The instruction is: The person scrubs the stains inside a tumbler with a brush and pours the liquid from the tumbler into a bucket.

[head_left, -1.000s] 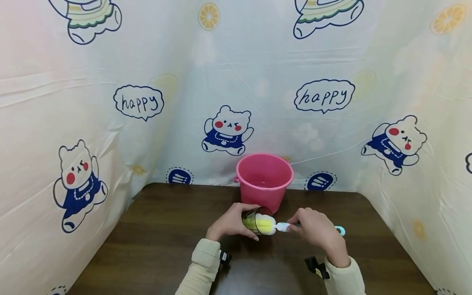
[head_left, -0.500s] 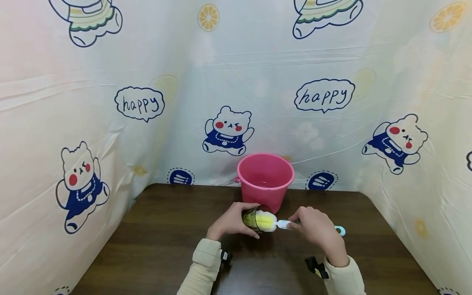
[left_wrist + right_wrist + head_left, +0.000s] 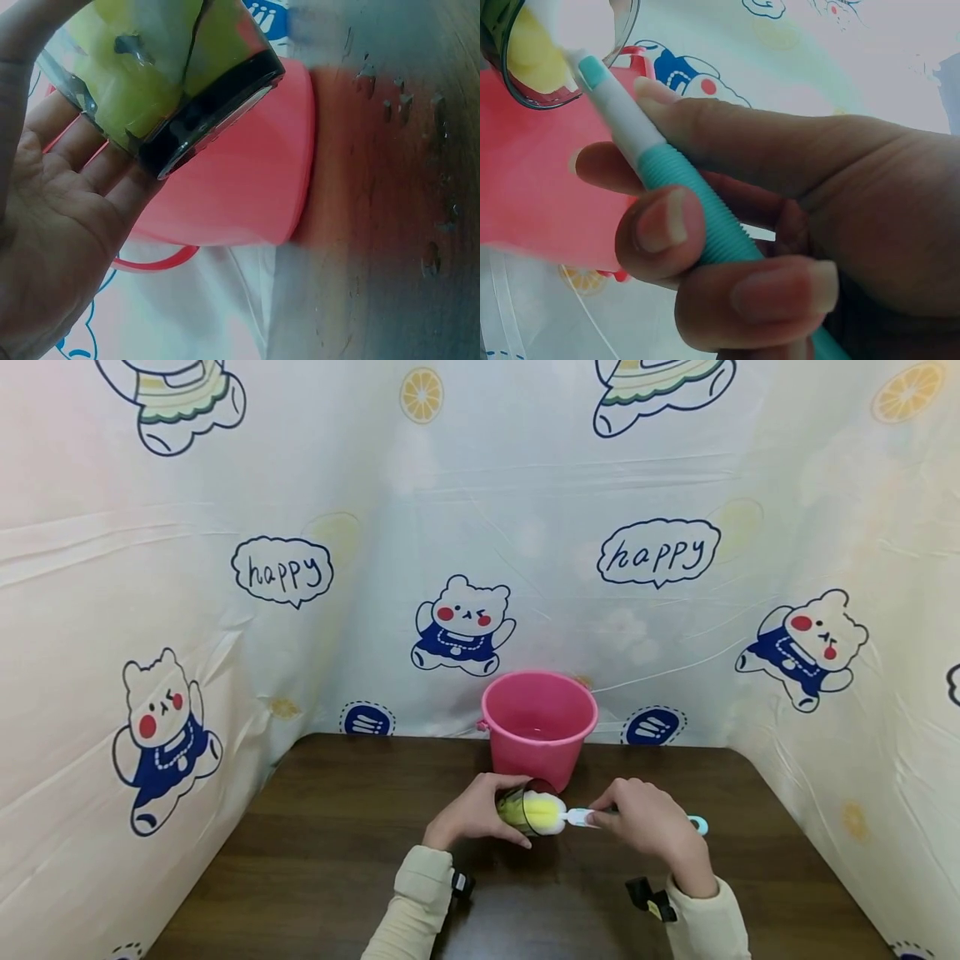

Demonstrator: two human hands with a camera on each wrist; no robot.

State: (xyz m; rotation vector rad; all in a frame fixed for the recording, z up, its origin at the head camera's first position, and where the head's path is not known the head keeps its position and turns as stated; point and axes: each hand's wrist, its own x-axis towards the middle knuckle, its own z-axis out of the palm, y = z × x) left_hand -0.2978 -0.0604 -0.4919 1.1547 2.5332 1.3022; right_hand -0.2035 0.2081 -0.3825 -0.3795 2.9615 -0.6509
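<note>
My left hand (image 3: 476,812) grips a clear glass (image 3: 142,67) tipped on its side, its mouth facing right. Inside the glass sits the yellow and white sponge head (image 3: 543,812) of a bottle brush. My right hand (image 3: 648,818) holds the brush's teal and white handle (image 3: 694,199), thumb along one side and fingers curled round it. The loop end of the handle (image 3: 699,824) sticks out past the right hand. In the left wrist view the glass shows a thick dark base. Both hands are above the table, in front of a pink bucket (image 3: 532,760).
The bucket stands upright near the back of the dark wooden table (image 3: 322,843). Water drops (image 3: 405,105) lie on the wood below the glass. A printed cloth (image 3: 555,485) hangs behind and along both sides.
Both hands, the glass and the brush have shifted very slightly to the right. The sponge head stays at the glass's mouth, partly inside. The bucket has not moved.
</note>
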